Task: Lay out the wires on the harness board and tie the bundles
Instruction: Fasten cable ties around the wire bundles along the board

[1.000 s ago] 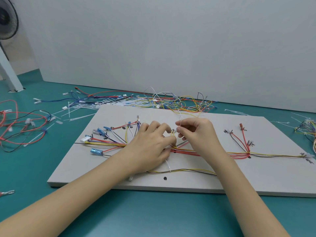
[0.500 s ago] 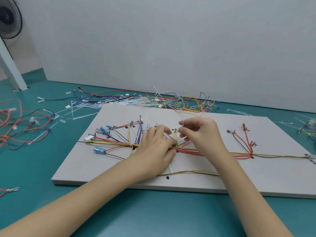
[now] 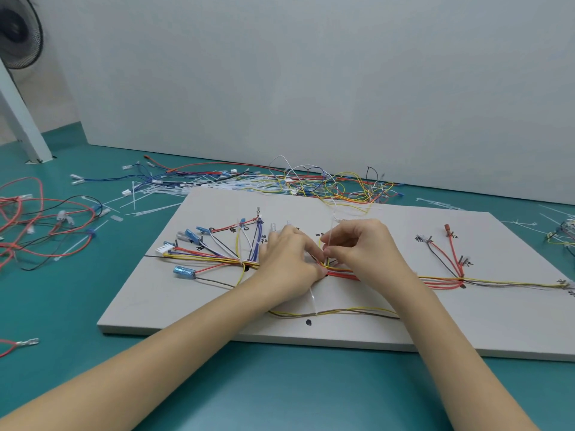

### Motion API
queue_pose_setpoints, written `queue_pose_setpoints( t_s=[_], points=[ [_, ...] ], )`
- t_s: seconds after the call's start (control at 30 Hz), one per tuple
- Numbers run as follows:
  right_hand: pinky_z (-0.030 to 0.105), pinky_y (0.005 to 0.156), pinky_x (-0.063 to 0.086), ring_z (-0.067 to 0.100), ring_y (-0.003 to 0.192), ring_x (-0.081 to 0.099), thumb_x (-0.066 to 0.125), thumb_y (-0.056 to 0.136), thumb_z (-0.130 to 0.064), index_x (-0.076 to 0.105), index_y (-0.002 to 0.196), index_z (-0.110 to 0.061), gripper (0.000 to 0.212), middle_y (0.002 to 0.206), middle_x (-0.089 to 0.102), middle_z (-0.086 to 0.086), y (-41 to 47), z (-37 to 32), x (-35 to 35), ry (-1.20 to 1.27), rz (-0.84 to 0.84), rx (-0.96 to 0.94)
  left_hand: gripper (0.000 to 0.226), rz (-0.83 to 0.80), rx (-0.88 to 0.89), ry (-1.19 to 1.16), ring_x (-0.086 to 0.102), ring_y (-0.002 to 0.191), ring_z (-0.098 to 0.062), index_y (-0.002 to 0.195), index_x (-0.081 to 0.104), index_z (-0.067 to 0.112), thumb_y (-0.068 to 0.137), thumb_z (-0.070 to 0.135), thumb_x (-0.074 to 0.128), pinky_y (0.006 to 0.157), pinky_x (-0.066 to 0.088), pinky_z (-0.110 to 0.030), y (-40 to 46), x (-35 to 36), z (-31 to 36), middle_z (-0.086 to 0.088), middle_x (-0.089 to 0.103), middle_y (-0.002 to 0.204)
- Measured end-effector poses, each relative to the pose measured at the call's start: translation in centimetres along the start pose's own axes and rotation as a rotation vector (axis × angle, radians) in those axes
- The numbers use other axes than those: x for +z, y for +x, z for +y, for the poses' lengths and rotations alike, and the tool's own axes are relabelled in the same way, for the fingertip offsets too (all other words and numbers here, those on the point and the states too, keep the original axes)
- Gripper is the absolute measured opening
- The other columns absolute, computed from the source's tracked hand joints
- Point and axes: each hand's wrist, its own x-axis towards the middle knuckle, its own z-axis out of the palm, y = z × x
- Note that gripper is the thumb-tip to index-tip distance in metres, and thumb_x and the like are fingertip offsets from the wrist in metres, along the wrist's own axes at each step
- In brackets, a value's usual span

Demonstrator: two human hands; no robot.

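At the near left edge of the teal worktop (image 3: 280,393) lies a loose red lead with a metal terminal (image 3: 26,342). The grey harness board (image 3: 466,325) rests flat past it, its near edge parallel to the worktop's near edge. Just inside that near edge a yellow and brown wire pair (image 3: 342,312) runs sideways above a black dot, crossed by the tail of a clear cable tie (image 3: 312,301).

At the middle of the board, the left hand (image 3: 287,265) lies over the main wire bundle (image 3: 435,279), its fingers curled down onto the wires and its thumb pressing beside the tie point. The right hand (image 3: 362,248) touches it, thumb and forefinger pinching the upright end of the cable tie just above the bundle.

Left of the hands the bundle fans out toward the board's left edge into branches ending in blue terminals (image 3: 184,271) and a white connector (image 3: 165,247). Toward the right edge a red and black branch (image 3: 451,256) rises from a tied junction, and the trunk runs on to the right edge.

Along the board's far edge a tangle of spare wires and white ties (image 3: 280,183) lies on the worktop. Red and black leads (image 3: 46,225) sprawl at the worktop's left edge. A fan (image 3: 18,29) stands at the far left corner.
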Motion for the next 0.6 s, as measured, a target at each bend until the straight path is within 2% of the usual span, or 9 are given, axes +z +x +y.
queue_pose_setpoints(
  t_s=[0.1,0.27,0.47,0.6],
  points=[
    [0.024,0.065,0.055,0.006,0.063,0.066,0.07,0.072,0.012,0.068,0.066,-0.023,0.035,0.074,0.073,0.003,0.17,-0.25,-0.06,-0.045,0.042,-0.055,0.011,0.043,-0.035,0.008,0.033,0.122,-0.016,0.084,0.069,0.037,0.076,0.037,0.077,0.083,0.018,-0.029,-0.08,0.29,0.42,0.01,0.049,0.119],
    [0.036,0.071,0.057,0.022,0.074,0.071,0.069,0.07,0.013,0.075,0.072,-0.007,0.021,0.076,0.073,0.009,0.12,-0.52,-0.06,-0.137,0.005,-0.151,0.013,0.112,-0.036,0.015,0.033,0.12,-0.016,0.08,0.068,0.038,0.073,0.039,0.079,0.081,0.016,-0.027,-0.31,0.8,0.33,0.014,0.048,0.117],
    [0.031,0.07,0.056,0.016,0.071,0.07,0.068,0.071,0.011,0.077,0.08,-0.005,0.021,0.077,0.074,0.006,0.39,-0.63,-0.01,-0.183,-0.029,-0.161,0.014,0.142,-0.038,0.0,0.035,0.117,-0.013,0.076,0.067,0.038,0.071,0.039,0.08,0.076,0.015,-0.025,-0.31,0.91,0.25,0.018,0.046,0.111],
    [0.021,0.064,0.055,0.005,0.061,0.066,0.07,0.071,0.01,0.073,0.076,-0.011,0.022,0.068,0.071,0.0,0.28,-0.56,0.05,-0.109,-0.011,-0.1,0.016,0.139,-0.062,-0.036,0.034,0.118,-0.014,0.072,0.066,0.037,0.07,0.037,0.081,0.075,0.014,-0.027,-0.24,0.81,0.29,0.017,0.048,0.111]
  ],
)
